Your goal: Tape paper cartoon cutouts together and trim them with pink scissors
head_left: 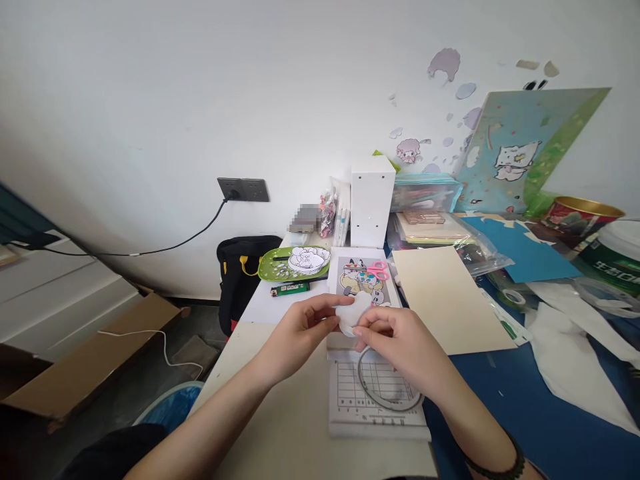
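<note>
Between my two hands is a small white piece with a rounded outline; whether it is paper or something softer I cannot tell. My left hand pinches its left edge between thumb and fingers. On its lower right side, my right hand grips it the same way. Behind the piece lies a sheet with printed cartoon figures, and pink-handled scissors rest on it. Under my right hand, a roll of clear tape lies on a booklet with a printed grid.
A green tray holds paper cutouts and scraps, with a green-labelled strip before it. A white box stands near the wall. Cream card, blue card and white sheets cover the right side. A lined bin stands below left.
</note>
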`<state>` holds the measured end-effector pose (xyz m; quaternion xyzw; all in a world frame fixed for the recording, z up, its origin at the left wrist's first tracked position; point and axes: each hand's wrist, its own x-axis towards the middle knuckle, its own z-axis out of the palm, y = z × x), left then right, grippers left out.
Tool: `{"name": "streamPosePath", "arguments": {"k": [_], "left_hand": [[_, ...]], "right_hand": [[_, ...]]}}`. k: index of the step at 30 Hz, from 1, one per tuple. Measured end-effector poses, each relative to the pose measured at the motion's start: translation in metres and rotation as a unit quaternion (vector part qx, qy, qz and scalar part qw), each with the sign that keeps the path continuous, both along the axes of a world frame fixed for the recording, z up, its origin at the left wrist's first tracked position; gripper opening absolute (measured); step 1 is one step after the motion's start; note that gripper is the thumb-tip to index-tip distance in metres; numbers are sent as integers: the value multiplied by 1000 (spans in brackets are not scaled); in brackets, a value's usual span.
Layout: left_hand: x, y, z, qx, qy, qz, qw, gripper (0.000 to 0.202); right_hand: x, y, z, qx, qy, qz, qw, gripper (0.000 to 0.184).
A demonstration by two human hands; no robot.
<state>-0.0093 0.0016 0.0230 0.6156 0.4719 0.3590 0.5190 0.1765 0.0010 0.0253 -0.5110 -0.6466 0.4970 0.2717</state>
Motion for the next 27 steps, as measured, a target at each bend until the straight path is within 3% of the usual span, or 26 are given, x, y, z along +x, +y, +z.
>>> {"name": "streamPosePath", "arguments": {"k": [18,27], "left_hand": [[6,-4,3,12,14,15,1000,31],[11,-7,2,76,69,53,993,27]], "right_hand": [[1,1,-1,17,-10,3,1000,14],[2,-1,2,41,-63,14,997,7]]}}
